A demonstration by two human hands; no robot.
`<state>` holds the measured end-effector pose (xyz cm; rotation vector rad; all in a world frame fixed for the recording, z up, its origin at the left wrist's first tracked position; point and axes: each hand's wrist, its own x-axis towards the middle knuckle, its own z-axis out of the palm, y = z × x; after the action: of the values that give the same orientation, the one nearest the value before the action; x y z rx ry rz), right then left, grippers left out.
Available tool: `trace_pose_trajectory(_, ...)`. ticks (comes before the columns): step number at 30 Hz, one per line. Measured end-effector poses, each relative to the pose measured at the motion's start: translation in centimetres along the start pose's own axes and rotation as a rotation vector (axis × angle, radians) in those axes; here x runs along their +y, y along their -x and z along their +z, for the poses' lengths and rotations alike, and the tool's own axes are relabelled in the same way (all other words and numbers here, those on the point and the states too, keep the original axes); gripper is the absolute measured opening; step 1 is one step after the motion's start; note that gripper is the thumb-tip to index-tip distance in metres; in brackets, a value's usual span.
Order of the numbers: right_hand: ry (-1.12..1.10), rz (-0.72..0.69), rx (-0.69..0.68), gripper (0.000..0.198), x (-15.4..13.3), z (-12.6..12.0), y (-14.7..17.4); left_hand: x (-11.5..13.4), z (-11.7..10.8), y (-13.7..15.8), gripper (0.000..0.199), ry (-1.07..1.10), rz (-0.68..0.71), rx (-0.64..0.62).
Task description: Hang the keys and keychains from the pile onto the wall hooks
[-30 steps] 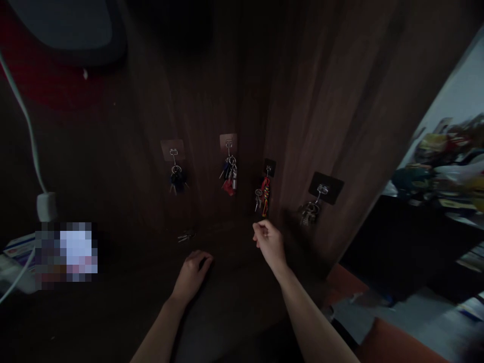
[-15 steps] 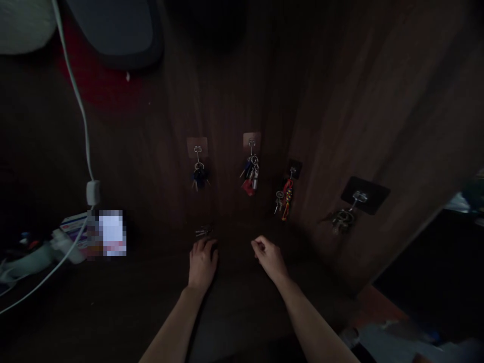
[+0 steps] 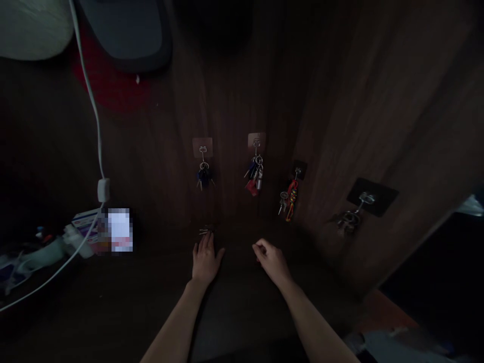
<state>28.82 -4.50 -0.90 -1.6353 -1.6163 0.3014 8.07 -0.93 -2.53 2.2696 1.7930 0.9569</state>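
The fingers [image 3: 206, 244] of the person's left hand [image 3: 204, 266] are spread and stretched forward, palm down, over a dark wooden table [image 3: 236, 307]. The right hand [image 3: 273, 260] is beside it, near the middle, its fingers curled inward with the thumb against the index finger; whether anything is inside cannot be told. Just ahead of the left fingertips, a small set of loose keys [image 3: 203, 231] lies on the table, close to the back panel; the fingertips reach its near edge, but the dim light hides whether they press on it.

Beyond, four bunches hang from hooks on the brown wood panels. From left to right: dark-headed keys [image 3: 204, 177]; a mixed bunch [image 3: 257, 170] with a red tag [image 3: 252, 188]; silver keys [image 3: 283, 199] with a red and yellow braided cord [image 3: 293, 194]; and a blurred metal bunch [image 3: 347, 222] on the side panel. At far left, a white cable [image 3: 99, 146] runs down past a small carton [image 3: 86, 221].
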Motion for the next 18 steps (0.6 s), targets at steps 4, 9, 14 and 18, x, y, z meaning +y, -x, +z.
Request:
trace_pose_trajectory(4,-0.001,-0.012,0.011,0.023,-0.1,0.0,0.1,0.0,-0.7,0.3,0.037,0.215,0.107,0.072)
trace_pose_trajectory(9,0.009,-0.022,0.011,0.024,-0.2,-0.1,0.1,0.8,-1.7,0.9,0.021,0.432,0.174,0.044)
trace_pose_trajectory(14,0.061,-0.052,-0.049,0.024,-0.4,-0.1,0.2,1.6,-2.1,1.2,0.015,0.506,0.220,-0.042)
trace_pose_trajectory(18,0.125,-0.184,-0.125,0.018,-1.2,-0.1,0.5,1.4,-1.9,1.0,0.011,0.484,0.176,-0.033)
